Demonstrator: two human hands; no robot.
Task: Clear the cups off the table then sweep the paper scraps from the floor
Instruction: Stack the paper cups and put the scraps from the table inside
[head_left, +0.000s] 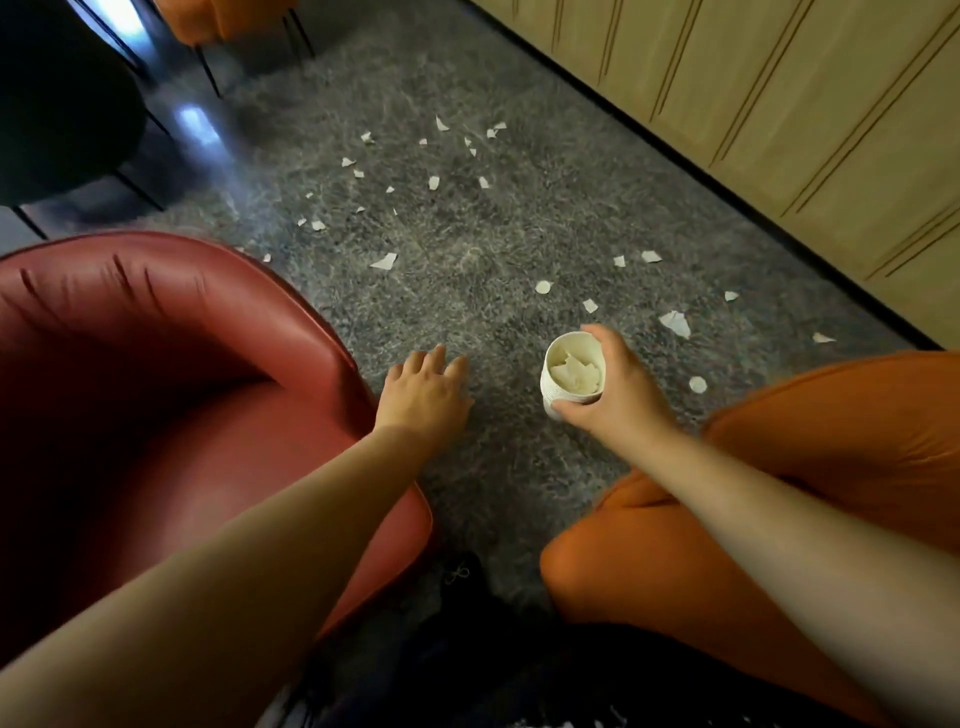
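My right hand has its fingers closed around a white paper cup, held upright above the grey carpet; torn paper sits inside it. My left hand is empty, fingers spread, low over the carpet beside a red chair. White paper scraps lie scattered across the carpet ahead, several near the wood-panelled wall.
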